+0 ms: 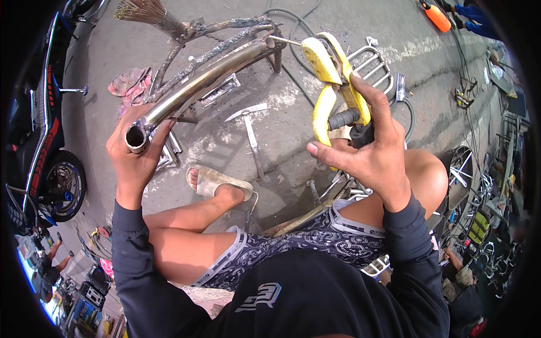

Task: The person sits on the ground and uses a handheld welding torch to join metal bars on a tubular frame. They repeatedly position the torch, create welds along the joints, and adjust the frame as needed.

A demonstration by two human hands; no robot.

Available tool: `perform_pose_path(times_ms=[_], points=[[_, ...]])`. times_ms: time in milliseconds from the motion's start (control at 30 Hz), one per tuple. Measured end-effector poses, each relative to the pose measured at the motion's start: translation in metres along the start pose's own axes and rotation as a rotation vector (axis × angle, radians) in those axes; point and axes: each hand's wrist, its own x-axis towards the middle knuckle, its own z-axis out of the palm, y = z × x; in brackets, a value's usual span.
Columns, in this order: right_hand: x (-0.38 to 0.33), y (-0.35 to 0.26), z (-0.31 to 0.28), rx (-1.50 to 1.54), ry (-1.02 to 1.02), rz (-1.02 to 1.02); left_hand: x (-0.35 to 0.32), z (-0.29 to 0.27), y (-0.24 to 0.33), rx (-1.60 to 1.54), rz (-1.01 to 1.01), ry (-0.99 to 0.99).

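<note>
My left hand [135, 141] is closed around the near end of a bent metal pipe [208, 79], whose open mouth faces me. The pipe slants away to the right, its far end by a rough metal stand [197, 58]. On the right, my right hand [375, 143] grips a yellow welding electrode holder [329, 70], thumb on one side and fingers on the other. A thin welding rod [285, 40] sticks out leftward from its jaws, its tip close to the pipe's far end. Whether the tip touches the pipe, I cannot tell.
A chipping hammer [253, 138] lies on the concrete near my sandalled foot [220, 183]. A bundle of thin rods [149, 17] and a pink rag [129, 83] are at the left. Beyond stands a motorcycle [56, 163]. Cables [298, 22] and a metal rack [372, 67] lie ahead.
</note>
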Motion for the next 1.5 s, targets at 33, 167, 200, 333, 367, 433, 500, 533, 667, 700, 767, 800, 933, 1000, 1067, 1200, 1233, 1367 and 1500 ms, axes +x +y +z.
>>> perform_pose_path(times_ms=[33, 167, 200, 333, 367, 433, 500, 533, 667, 700, 767, 800, 933, 1000, 1067, 1200, 1233, 1367, 1500], points=[[0.001, 0.001, -0.001, -0.03, -0.002, -0.034, 0.0, 0.0, 0.002, 0.016, -0.002, -0.003], [0.003, 0.003, 0.002, -0.084, 0.016, -0.114, -0.001, -0.002, 0.006, 0.049, -0.014, -0.017], [0.004, 0.004, 0.002, -0.091, 0.013, -0.119, -0.001, -0.002, 0.007, 0.042, -0.003, -0.017], [0.004, 0.004, 0.003, -0.121, 0.02, -0.153, -0.001, -0.001, 0.006, 0.022, 0.018, -0.008], [0.004, 0.004, 0.003, -0.127, 0.027, -0.163, -0.001, -0.002, 0.005, 0.019, 0.019, -0.012], [0.005, 0.005, 0.003, -0.127, 0.023, -0.161, -0.001, -0.001, 0.004, 0.011, 0.025, -0.012], [0.006, 0.005, 0.004, -0.122, 0.014, -0.157, -0.002, -0.001, 0.003, 0.001, 0.029, -0.007], [0.007, 0.005, 0.004, -0.117, 0.007, -0.156, -0.002, -0.001, 0.003, -0.002, 0.027, -0.005], [0.009, 0.006, 0.005, -0.117, 0.018, -0.185, -0.001, -0.002, 0.002, -0.011, 0.029, -0.013], [0.009, 0.006, 0.005, -0.112, 0.012, -0.172, -0.001, -0.001, 0.003, -0.008, 0.038, -0.016], [0.008, 0.006, 0.004, -0.102, -0.001, -0.147, 0.001, 0.001, 0.003, -0.029, 0.077, 0.01], [0.008, 0.007, 0.004, -0.113, 0.003, -0.158, 0.001, 0.001, 0.004, -0.04, 0.095, 0.022], [0.006, 0.009, 0.007, -0.065, 0.041, -0.172, 0.001, 0.001, 0.005, -0.043, 0.064, 0.006], [0.006, 0.01, 0.008, -0.037, 0.053, -0.176, 0.001, 0.001, 0.004, -0.049, 0.053, 0.008], [0.006, 0.011, 0.007, -0.058, 0.05, -0.193, 0.001, -0.001, 0.002, -0.038, 0.054, -0.002], [0.005, 0.01, 0.01, -0.059, 0.038, -0.181, 0.0, -0.001, -0.001, -0.016, 0.081, 0.011], [0.005, 0.01, 0.01, -0.068, 0.037, -0.18, 0.0, -0.001, -0.001, -0.013, 0.085, 0.013], [0.005, 0.01, 0.01, -0.084, 0.034, -0.181, -0.001, -0.001, -0.002, 0.002, 0.085, 0.006], [0.007, 0.01, 0.01, -0.096, 0.027, -0.178, -0.002, -0.003, -0.001, 0.02, 0.044, -0.013]])
